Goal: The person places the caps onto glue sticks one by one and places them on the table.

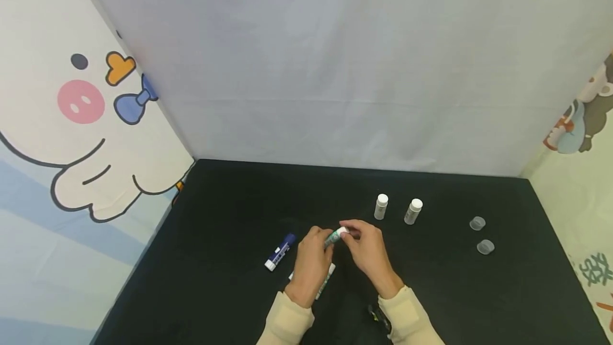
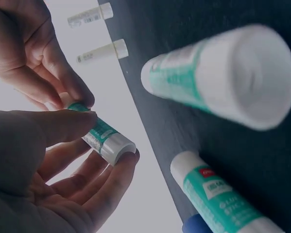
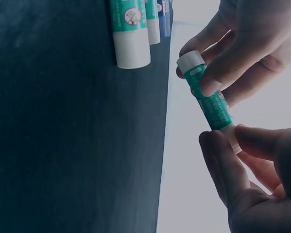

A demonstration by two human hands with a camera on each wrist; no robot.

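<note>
Ok so both hands are on one green stick (image 1: 336, 236), up over the middle of the black table (image 1: 215, 217). Left hand (image 1: 310, 262) has it gripped around the body, thumb on the green label, fingers curled underneath. Right hand (image 1: 371, 249) is pinching the white end between thumb and fingers. So yeah, neither one is released, they're both grasping the same stick. It's tilted, with the pinched end pointing at roughly 2 o'clock in the head view.

Taking that stick as the clock centre, 12 pointing away from the person: a second green stick (image 1: 325, 282) lies at about 6:30, just beside the left wrist. A third green stick (image 1: 290, 276) is mostly hidden behind the left hand, with only a bit poking out near 8. The blue stick (image 1: 280, 252) is between 8 and 9, white end nearer the person.

Two white-capped tubes are over at 2 o'clock (image 1: 381, 206) and a touch past it (image 1: 413, 211), near each other but not touching. Further out around 3 there are two clear cups (image 1: 486, 247), one on each side of the 3 mark. Something dark sits at 5, right by the right sleeve (image 1: 407, 315), can't tell what.
</note>
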